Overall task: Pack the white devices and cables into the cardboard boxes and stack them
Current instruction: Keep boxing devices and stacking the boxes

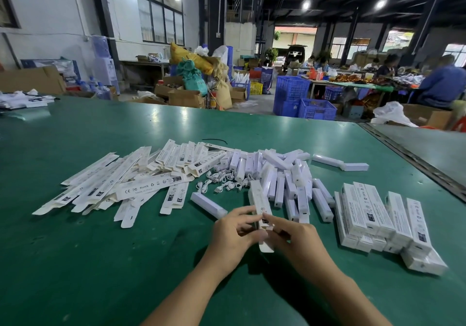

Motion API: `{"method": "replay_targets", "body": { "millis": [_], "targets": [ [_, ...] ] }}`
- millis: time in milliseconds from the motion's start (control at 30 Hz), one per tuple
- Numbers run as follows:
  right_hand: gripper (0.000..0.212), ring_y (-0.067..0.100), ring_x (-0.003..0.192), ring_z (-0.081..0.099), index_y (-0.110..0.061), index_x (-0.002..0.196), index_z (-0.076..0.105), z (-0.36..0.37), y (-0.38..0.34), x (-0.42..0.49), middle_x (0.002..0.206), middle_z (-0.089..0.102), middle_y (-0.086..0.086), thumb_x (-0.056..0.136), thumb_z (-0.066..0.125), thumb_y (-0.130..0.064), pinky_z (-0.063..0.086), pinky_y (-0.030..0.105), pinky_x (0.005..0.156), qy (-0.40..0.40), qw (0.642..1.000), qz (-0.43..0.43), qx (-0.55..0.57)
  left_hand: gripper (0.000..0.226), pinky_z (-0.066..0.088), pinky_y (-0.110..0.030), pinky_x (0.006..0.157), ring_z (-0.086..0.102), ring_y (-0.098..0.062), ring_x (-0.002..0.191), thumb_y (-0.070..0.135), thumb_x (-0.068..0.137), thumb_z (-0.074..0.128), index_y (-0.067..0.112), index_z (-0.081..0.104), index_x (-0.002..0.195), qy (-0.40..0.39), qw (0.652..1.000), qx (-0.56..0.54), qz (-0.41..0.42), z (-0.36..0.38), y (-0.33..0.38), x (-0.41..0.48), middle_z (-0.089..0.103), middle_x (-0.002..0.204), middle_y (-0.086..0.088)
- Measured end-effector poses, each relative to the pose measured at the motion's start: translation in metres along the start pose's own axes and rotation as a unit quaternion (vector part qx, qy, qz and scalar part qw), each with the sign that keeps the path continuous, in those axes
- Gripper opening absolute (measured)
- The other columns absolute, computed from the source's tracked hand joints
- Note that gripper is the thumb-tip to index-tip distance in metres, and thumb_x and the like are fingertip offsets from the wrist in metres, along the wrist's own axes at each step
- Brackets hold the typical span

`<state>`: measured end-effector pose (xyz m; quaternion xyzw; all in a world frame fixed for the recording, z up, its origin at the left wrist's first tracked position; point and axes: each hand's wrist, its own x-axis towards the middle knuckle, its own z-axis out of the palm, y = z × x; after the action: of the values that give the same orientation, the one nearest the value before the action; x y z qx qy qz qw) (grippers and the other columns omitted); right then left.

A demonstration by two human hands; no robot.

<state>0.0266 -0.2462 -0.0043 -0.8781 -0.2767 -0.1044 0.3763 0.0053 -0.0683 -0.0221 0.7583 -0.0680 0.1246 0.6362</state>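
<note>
Both my hands hold one long white cardboard box (pixel 259 201) above the green table (pixel 100 262). My left hand (pixel 233 230) grips its near end from the left, and my right hand (pixel 290 235) pinches the open end flap from the right. Flat unfolded boxes (pixel 121 182) lie heaped at the left. Loose white devices (pixel 282 174) are piled in the middle, with small white cables (pixel 222 182) in front of them. A single device (pixel 208 204) lies just left of my hands. Closed packed boxes (pixel 378 217) are stacked at the right.
A seam and a second table surface (pixel 428 154) run along the right. Two more devices (pixel 340 163) lie apart at the back right. Blue crates (pixel 302 98), cartons and seated people at far tables fill the hall beyond the table's far edge.
</note>
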Motion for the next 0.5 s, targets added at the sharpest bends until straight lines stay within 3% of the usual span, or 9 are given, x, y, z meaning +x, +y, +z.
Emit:
{"method": "replay_targets", "body": {
  "millis": [100, 200, 333, 433, 500],
  "targets": [
    [0.026, 0.009, 0.064, 0.063, -0.036, 0.106, 0.064, 0.0029, 0.0013, 0.0005, 0.075, 0.069, -0.011, 0.087, 0.073, -0.021, 0.052, 0.024, 0.065, 0.029, 1.000, 0.003, 0.013, 0.033, 0.058, -0.027, 0.083, 0.072, -0.009, 0.094, 0.021, 0.075, 0.086, 0.036, 0.072, 0.101, 0.017, 1.000, -0.020, 0.005, 0.0004, 0.0006, -0.0001, 0.062, 0.129, 0.021],
    [0.036, 0.000, 0.073, 0.065, -0.051, 0.090, 0.045, 0.0045, 0.0030, 0.0018, 0.076, 0.067, -0.028, 0.089, 0.071, -0.025, 0.054, 0.024, 0.066, 0.032, 0.999, 0.008, 0.004, 0.030, 0.057, -0.024, 0.081, 0.072, -0.014, 0.094, 0.018, 0.076, 0.086, 0.032, 0.073, 0.098, 0.024, 0.999, -0.035, 0.012, 0.0010, 0.0001, 0.0006, 0.064, 0.126, 0.022],
    [0.052, -0.011, 0.087, 0.060, -0.066, 0.095, 0.034, 0.0051, 0.0003, 0.0012, 0.086, 0.058, -0.046, 0.094, 0.063, -0.023, 0.047, 0.008, 0.070, 0.007, 1.000, -0.017, -0.007, 0.023, 0.055, -0.021, 0.078, 0.071, -0.015, 0.094, 0.018, 0.080, 0.083, 0.030, 0.073, 0.097, 0.035, 0.998, -0.037, 0.020, 0.0007, -0.0012, 0.0011, 0.065, 0.124, 0.026],
    [0.058, -0.012, 0.094, 0.059, -0.058, 0.102, 0.037, 0.0038, 0.0013, -0.0001, 0.095, 0.061, -0.038, 0.088, 0.068, -0.011, 0.046, 0.004, 0.078, -0.010, 0.999, -0.039, -0.014, 0.018, 0.055, -0.022, 0.081, 0.071, -0.013, 0.097, 0.019, 0.082, 0.081, 0.029, 0.073, 0.094, 0.047, 0.998, -0.046, 0.019, -0.0011, -0.0037, 0.0023, 0.067, 0.122, 0.025],
    [0.056, -0.011, 0.098, 0.056, -0.055, 0.105, 0.042, 0.0025, 0.0003, -0.0002, 0.101, 0.057, -0.035, 0.082, 0.076, -0.016, 0.047, 0.010, 0.084, -0.015, 0.998, -0.048, -0.038, 0.017, 0.055, -0.024, 0.084, 0.071, -0.011, 0.098, 0.019, 0.081, 0.082, 0.029, 0.073, 0.091, 0.056, 0.997, -0.050, 0.017, -0.0024, -0.0059, 0.0034, 0.069, 0.120, 0.022]
  ]
}}
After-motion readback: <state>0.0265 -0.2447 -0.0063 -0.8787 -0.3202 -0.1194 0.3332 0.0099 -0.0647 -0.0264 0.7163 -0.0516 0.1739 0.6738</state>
